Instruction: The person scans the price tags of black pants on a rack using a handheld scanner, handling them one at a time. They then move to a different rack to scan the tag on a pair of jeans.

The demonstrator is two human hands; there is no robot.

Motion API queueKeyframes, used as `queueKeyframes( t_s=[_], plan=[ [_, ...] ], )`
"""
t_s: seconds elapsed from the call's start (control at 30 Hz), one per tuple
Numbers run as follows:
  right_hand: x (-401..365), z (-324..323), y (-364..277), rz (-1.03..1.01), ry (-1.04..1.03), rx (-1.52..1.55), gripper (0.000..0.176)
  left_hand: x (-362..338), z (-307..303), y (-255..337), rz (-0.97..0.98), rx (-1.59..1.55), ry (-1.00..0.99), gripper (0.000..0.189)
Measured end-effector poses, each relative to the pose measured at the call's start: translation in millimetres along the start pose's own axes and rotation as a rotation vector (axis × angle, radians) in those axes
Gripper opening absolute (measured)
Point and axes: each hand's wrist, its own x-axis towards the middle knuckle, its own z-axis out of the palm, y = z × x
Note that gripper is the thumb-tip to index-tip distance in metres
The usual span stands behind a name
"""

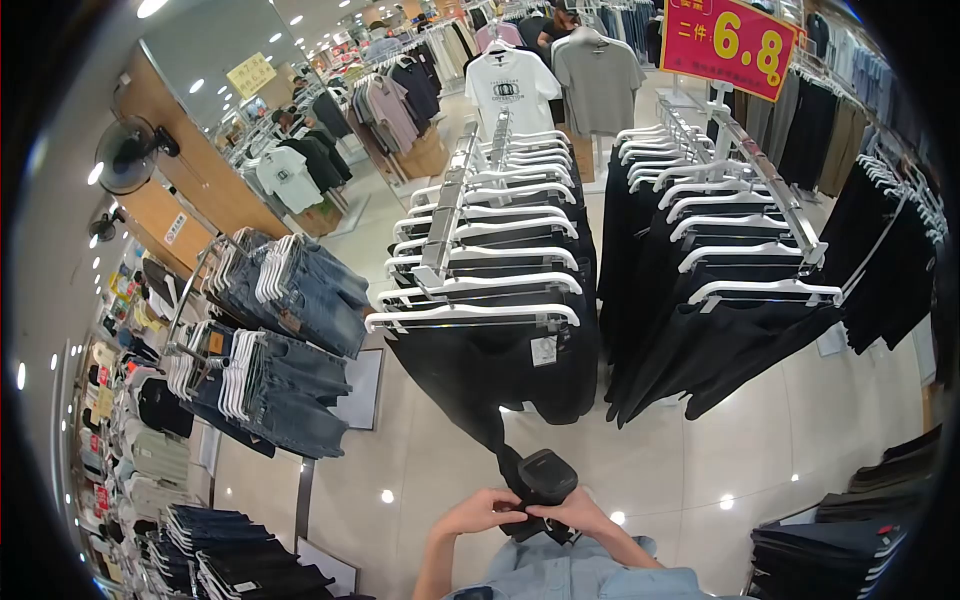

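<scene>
Black trousers (455, 362) hang from a white hanger at the near end of the middle rack, with a white tag at the waist. One leg is drawn out towards my body. My left hand (486, 512) is closed on the black cloth at its lower end, thumb and fingers pinched together. My right hand (580, 510) pinches the same cloth from the other side, close to the left fingertips. Just above the hands, a black rounded boxy object (548, 474) covers part of the cloth; what it is cannot be made out.
Another rack of black trousers (720, 340) stands to the right, below a red price sign (728, 45). Denim shorts (285, 370) hang at left. Folded dark clothes (245, 560) lie lower left, more (830, 550) lower right. T-shirts (510, 90) hang behind; a wall fan (128, 155) is upper left.
</scene>
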Motion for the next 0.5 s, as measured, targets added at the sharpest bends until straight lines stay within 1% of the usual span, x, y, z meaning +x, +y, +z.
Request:
queueKeyframes(
  t_s=[0.03, 0.1, 0.17, 0.23, 0.27, 0.33, 0.37, 0.4, 0.43, 0.5],
  plan=[
    [1.0, 0.1, 2.7, 0.001, -0.001, -0.003, 0.054, 0.2, -1.8, 1.8, -0.062, 0.018, -0.025, 0.025],
    [3.5, 1.3, 11.0, -0.074, -0.049, 0.064, 0.058, 5.1, -3.8, -7.1, -0.035, -0.027, -0.015, 0.024],
    [5.2, 3.8, 15.4, -0.066, -0.029, 0.064, 0.058, 9.0, -4.6, -15.3, -0.008, -0.073, -0.008, 0.023],
    [7.6, 6.1, 20.1, -0.059, -0.006, 0.063, 0.058, 13.0, -5.4, -17.0, -0.012, -0.153, 0.045, 0.021],
    [9.9, 6.8, 23.9, -0.034, 0.015, 0.098, 0.057, 15.8, -7.0, -20.9, -0.008, -0.156, 0.041, 0.021],
    [13.5, 9.0, 24.3, -0.011, 0.044, 0.128, 0.055, 22.8, -11.5, -28.3, 0.068, -0.179, 0.153, 0.019],
    [14.9, 11.3, 23.3, 0.053, 0.108, 0.099, 0.048, 24.6, -13.2, -31.6, 0.072, -0.183, 0.148, 0.019],
    [16.7, 13.9, 22.4, 0.116, 0.171, 0.068, 0.042, 25.5, -15.7, -30.9, 0.126, -0.149, 0.21, 0.018],
    [19.7, 17.1, 24.1, 0.116, 0.175, 0.062, 0.042, 26.0, -19.1, -29.7, 0.18, -0.115, 0.273, 0.017],
    [26.3, 25.0, 30.6, 0.074, 0.268, 0.075, 0.035, 23.8, -27.6, -27.1, 0.193, -0.129, 0.284, 0.016]
  ],
)
